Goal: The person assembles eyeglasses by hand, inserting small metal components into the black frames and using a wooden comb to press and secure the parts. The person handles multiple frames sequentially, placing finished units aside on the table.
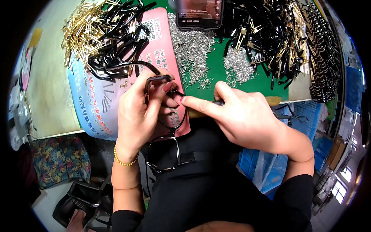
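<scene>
My left hand (141, 106) is closed around a black eyeglasses frame (169, 136), pinching it at the hinge corner. One dark temple arm (133, 63) sticks out to the upper left, and the two rims hang below my fingers. My right hand (241, 114) is curled around a slim dark tool, perhaps a screwdriver; most of it is hidden by the palm, but its dark rear part (284, 116) shows behind the hand. The right index fingertip reaches to the hinge, beside my left fingers. The tool's tip cannot be made out.
A pink-and-blue printed mat (110, 112) lies under a heap of gold-and-black temple arms (96, 31). Piles of tiny silver screws (193, 50) cover the green mat (216, 62). A phone (199, 15) stands at the back. More temple arms (266, 34) are heaped right; blue crates (249, 166) stand below.
</scene>
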{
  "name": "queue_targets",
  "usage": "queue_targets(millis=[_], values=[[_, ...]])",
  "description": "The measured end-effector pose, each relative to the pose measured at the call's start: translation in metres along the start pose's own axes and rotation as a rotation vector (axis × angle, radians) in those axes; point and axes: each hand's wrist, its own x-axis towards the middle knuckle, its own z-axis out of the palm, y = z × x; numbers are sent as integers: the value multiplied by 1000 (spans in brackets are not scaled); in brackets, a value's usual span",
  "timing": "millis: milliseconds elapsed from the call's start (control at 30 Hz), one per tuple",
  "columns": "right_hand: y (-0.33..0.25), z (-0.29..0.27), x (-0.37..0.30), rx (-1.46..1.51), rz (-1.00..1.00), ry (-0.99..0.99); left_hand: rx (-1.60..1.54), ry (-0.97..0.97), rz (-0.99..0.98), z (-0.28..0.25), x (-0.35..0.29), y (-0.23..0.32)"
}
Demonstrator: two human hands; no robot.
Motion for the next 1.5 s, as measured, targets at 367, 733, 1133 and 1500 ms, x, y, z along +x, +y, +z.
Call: queue_targets(millis=[367,733,1133,1500], values=[[2,3,5,-4,30,-30,208,-42,175,-2,1,-8],[2,5,7,-36,22,3,114,-25,132,-1,3,-10],[5,6,6,44,22,14,469,84,396,9,4,-11],[0,2,8,12,44,-30,588,123,518,13,4,-11]])
